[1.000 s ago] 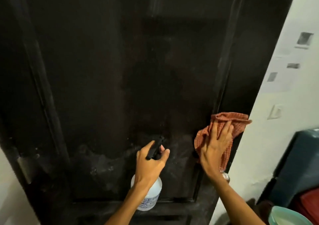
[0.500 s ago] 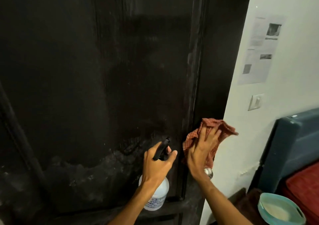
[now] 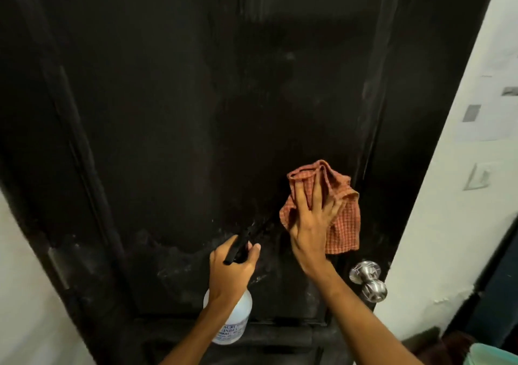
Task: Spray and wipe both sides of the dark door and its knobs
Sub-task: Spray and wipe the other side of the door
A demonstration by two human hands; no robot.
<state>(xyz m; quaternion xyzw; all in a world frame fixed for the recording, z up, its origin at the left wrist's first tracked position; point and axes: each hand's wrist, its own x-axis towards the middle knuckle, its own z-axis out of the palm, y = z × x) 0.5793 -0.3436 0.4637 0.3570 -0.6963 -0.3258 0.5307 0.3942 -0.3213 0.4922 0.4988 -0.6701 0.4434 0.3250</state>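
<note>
1. The dark door (image 3: pixel 196 112) fills most of the view, upright. Pale, whitish smears run across its lower panel around the hands.
2. The right hand (image 3: pixel 308 224) lies flat with its fingers straight and spread. It presses an orange checked cloth (image 3: pixel 346 227) against the panel, just left of the raised moulding near the door's right edge.
3. The left hand (image 3: pixel 229 269) is curled round the neck of a spray bottle (image 3: pixel 234 320). Its black trigger head points at the door, just below and left of the cloth.
4. A silver knob (image 3: pixel 368 280) sticks out of the door's right edge below the cloth, beside the right forearm and apart from it.
5. On the white wall (image 3: pixel 448 238) to the right are a light switch (image 3: pixel 479 177) and a printed sheet of paper (image 3: pixel 482 106), its text too blurred to read. The rim of a teal basin (image 3: pixel 499 356) shows in the bottom right corner.
6. Half a second ago the cloth lay across the moulding and the door's edge, with the wrist covering part of the knob. Now it sits further in on the panel and the knob is fully exposed. The hold on the bottle is unchanged.
7. The bottle's white body carries a blue label. "INDIA" can be made out; the rest is blurred or hidden behind the left wrist.
</note>
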